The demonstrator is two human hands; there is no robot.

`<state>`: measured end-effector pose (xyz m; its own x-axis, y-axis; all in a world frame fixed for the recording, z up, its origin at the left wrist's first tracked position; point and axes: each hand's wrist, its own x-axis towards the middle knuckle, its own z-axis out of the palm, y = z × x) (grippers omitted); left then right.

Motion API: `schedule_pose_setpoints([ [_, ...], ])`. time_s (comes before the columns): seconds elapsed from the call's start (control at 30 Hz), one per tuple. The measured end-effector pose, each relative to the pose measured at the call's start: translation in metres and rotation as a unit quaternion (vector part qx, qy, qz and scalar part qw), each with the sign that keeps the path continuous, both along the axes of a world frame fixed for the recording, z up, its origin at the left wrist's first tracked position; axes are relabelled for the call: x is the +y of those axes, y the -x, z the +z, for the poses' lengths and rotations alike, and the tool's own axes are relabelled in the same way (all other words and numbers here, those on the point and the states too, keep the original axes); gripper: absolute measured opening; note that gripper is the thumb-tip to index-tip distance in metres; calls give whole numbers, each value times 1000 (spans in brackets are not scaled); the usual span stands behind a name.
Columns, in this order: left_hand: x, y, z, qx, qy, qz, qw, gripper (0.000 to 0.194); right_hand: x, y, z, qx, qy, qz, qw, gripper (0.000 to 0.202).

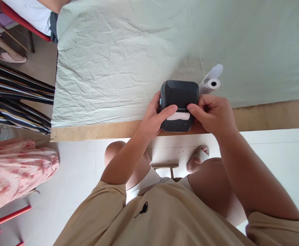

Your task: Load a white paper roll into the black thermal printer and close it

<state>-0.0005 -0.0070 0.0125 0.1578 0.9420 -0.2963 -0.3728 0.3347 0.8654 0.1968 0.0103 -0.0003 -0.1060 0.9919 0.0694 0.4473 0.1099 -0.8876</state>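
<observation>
A small black printer (181, 92) is held at the table's near edge, its lid closed, with a strip of white paper (178, 116) sticking out of its slot. My left hand (157, 116) wraps round its left side, the thumb lying on top by the slot. On the other side, my right hand (213, 111) grips the right edge, its thumb on the lid and its fingers curled in. Just behind my right hand, a white paper roll (214, 84) with a loose end rests on the cloth.
A pale green cloth (108, 68) covers the table, whose bare wooden edge (95, 131) shows in front. At the left are other seated people, one in striped clothing (16, 94), another in pink floral fabric (18, 171). Red stool legs (8, 217) stand at lower left.
</observation>
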Motion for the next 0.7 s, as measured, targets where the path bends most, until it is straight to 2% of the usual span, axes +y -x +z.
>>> schedule_pose_setpoints([
  [0.13, 1, 1, -3, -4, -6, -3, 1000, 54, 3, -1, -1, 11, -1, 16, 1000, 69],
  [0.3, 7, 2, -15, -51, -37, 1, 998, 55, 1, -4, -6, 18, -6, 27, 999, 67],
  [0.47, 11, 1, -25, -41, 23, 40, 998, 53, -2, -3, -11, 53, -31, 23, 998, 62],
  [0.57, 10, 1, -25, -36, 57, 45, 997, 57, -3, -3, -14, 67, -40, 28, 997, 59],
  [0.7, 9, 0, -21, -31, 56, 53, 997, 59, -6, -3, -16, 55, -57, 19, 997, 53],
])
